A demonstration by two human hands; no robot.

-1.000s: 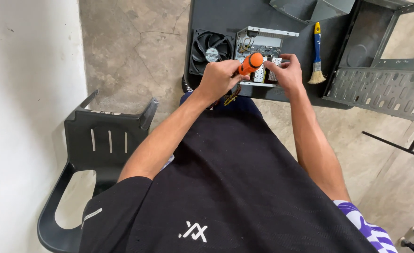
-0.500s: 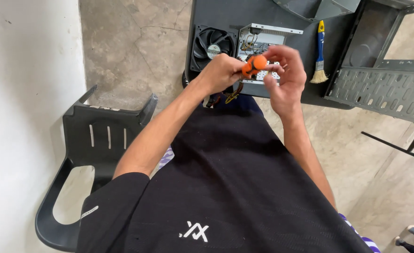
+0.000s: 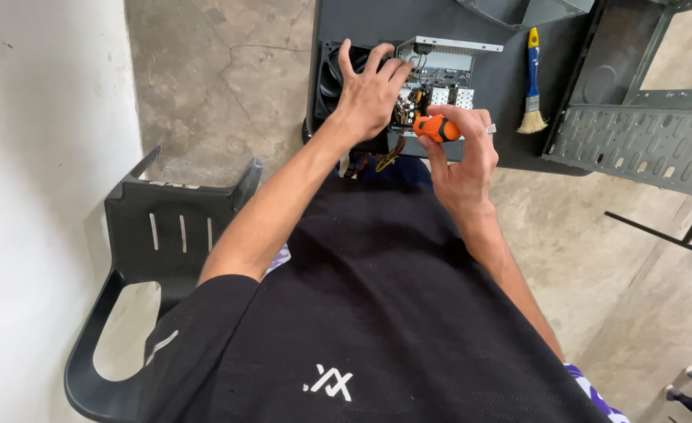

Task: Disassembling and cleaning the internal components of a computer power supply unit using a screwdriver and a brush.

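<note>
An opened metal power-supply unit (image 3: 440,66) with a black fan (image 3: 332,74) and exposed wiring lies on a dark table (image 3: 409,19). My left hand (image 3: 369,90) rests on it, fingers spread over the fan and the circuit board. My right hand (image 3: 460,153) is just in front of the unit and grips a screwdriver by its orange handle (image 3: 436,128); the shaft is hidden.
A paintbrush (image 3: 532,82) with a blue and yellow handle lies on the table to the right. A grey perforated metal case panel (image 3: 636,145) sits at far right. A black plastic chair (image 3: 173,235) stands on the concrete floor at left, beside a white wall.
My left hand let go of the screwdriver and moved up onto the fan and board. My right hand now holds the orange handle alone, slightly nearer to me.
</note>
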